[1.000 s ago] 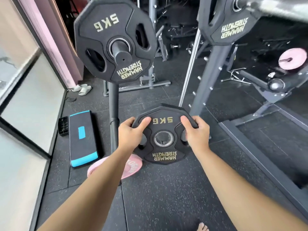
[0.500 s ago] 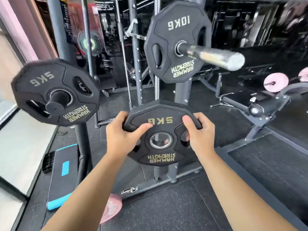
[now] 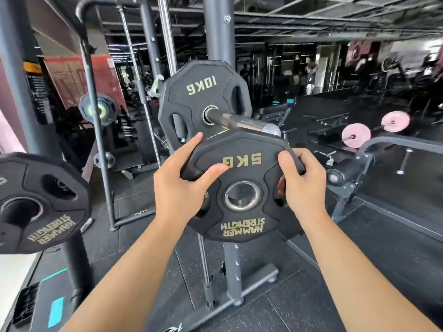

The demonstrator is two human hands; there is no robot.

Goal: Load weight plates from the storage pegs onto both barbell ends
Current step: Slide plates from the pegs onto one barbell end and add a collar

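Both hands hold the 5 kg plate (image 3: pixel 242 164) upright at chest height. The left hand (image 3: pixel 178 188) has its thumb across the face and its fingers over the upper left rim. The right hand (image 3: pixel 304 185) curls round the upper right edge. The plate's hole (image 3: pixel 242 195) sits below the free tip of the barbell end (image 3: pixel 242 122). That end juts from the 10 kg plate (image 3: pixel 203 97) toward the viewer and rightward, so I judge the plate must rise and square to that axis. The right hand is nearer the tip.

On the black rubber floor (image 3: pixel 311 305) stand the grey rack base (image 3: pixel 256 283), the storage stand post (image 3: pixel 77 267) and a blue-marked step platform (image 3: pixel 45 305).
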